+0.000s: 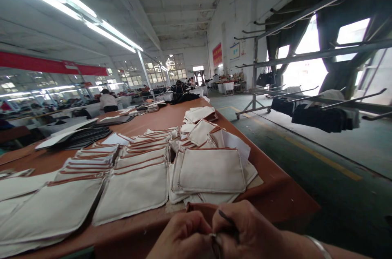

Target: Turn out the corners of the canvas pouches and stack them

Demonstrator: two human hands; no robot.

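My left hand [183, 236] and my right hand [248, 232] are together at the bottom edge, just in front of the near edge of a long brown table [275, 187]. Both have their fingers curled and pinched round a small dark object [221, 234] between them; a thin dark metal part sticks up from it over my right hand. I cannot make out what it is. A bangle [318, 246] circles my right wrist. Just beyond my hands lies a stack of cream fabric pouches with brown piping [211, 169].
Rows of overlapping cream pouches [92, 185] cover the table's near half. Dark and white sheets [76, 134] lie further back on the left. A metal rack hung with dark goods [321, 116] stands to the right across a green floor aisle. A person in white [108, 100] works far off.
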